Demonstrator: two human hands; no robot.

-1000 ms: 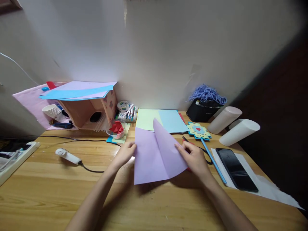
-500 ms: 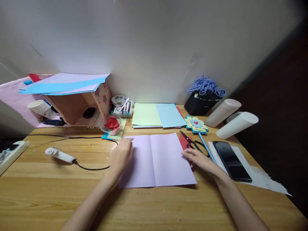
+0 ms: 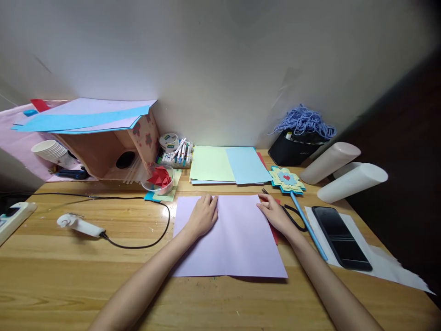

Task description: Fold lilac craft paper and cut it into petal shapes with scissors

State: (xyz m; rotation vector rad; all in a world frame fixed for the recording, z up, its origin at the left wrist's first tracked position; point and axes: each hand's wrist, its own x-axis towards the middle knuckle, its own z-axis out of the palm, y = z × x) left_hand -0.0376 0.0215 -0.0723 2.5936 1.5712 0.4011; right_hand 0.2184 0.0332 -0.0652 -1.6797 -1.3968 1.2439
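A light purple sheet of paper (image 3: 241, 248) lies on the table before me, a faint fold line running down its middle. My left hand (image 3: 204, 215) rests flat on its upper half, fingertips by the fold near the top edge. At the upper right corner, my right hand (image 3: 274, 215) touches the sheet's edge with slightly spread fingers; its thumb is not clearly seen. Black-handled scissors (image 3: 295, 217) lie partly hidden beside and behind that hand. A piece of red paper (image 3: 275, 235) shows from under the purple sheet's right side.
Behind lie light green paper (image 3: 210, 163) and light blue paper (image 3: 248, 165). On the right are a paper flower (image 3: 286, 178) with a blue stem, a phone (image 3: 341, 236) and white rolls (image 3: 351, 181). A glue gun (image 3: 81, 225) with its cord lies left, below a cardboard box (image 3: 99, 156).
My left hand has moved right, from the sheet's left edge onto its middle. The right hand has shifted slightly up along the right edge. The fold looks flatter.
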